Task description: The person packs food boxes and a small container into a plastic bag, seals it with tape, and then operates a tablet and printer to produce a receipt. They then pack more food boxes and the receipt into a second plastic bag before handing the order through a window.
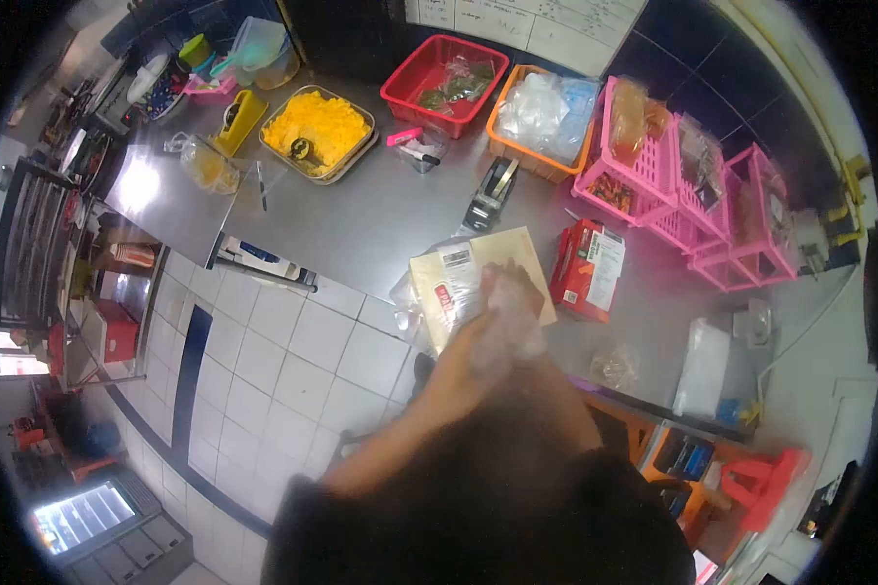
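My two hands meet in front of me, over a cream-coloured box with a red logo and a barcode label (449,283). Thin clear plastic (513,327), which looks like a disposable glove, covers part of them. My left hand (470,353) is closed around this plastic at my right hand. My right hand (519,285) lies inside or behind the plastic, its fingers blurred. Crumpled clear plastic (409,307) shows at the box's left side. A black tape dispenser (491,193) stands just behind the box, and a red carton (587,270) is to its right.
A tray of yellow shredded food (314,132) sits at the back left of the steel table (346,234). Along the back stand a red basket (439,112), an orange basket (539,168) and pink racks (654,185). A bagged container (210,166) is farther left.
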